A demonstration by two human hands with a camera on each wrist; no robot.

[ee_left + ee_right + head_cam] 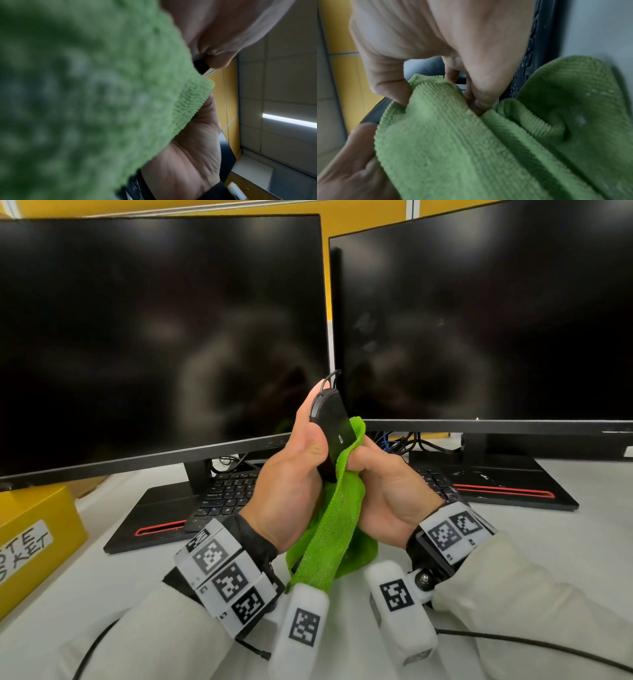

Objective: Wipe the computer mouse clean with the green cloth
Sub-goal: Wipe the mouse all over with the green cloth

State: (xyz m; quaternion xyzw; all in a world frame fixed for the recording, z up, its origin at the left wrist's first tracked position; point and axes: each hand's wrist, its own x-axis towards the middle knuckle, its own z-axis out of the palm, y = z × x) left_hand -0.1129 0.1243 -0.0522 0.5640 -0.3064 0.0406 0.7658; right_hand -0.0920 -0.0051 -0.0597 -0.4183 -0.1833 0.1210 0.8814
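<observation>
My left hand (301,446) grips the black computer mouse (334,426) and holds it upright in the air, its underside turned toward me and its cable (330,378) looping off the top. My right hand (380,474) grips the green cloth (334,525) and presses a fold of it against the mouse's right side. The cloth hangs down between both wrists. In the left wrist view the cloth (85,94) fills most of the picture and only a sliver of the mouse (201,67) shows. The right wrist view shows my fingers (477,94) curled into the cloth (471,148).
Two dark monitors (154,337) (496,320) stand close behind my hands on a white desk (565,559). A black keyboard (226,494) lies under them. A yellow box (37,539) sits at the left. A black cable (534,645) runs across the desk near me.
</observation>
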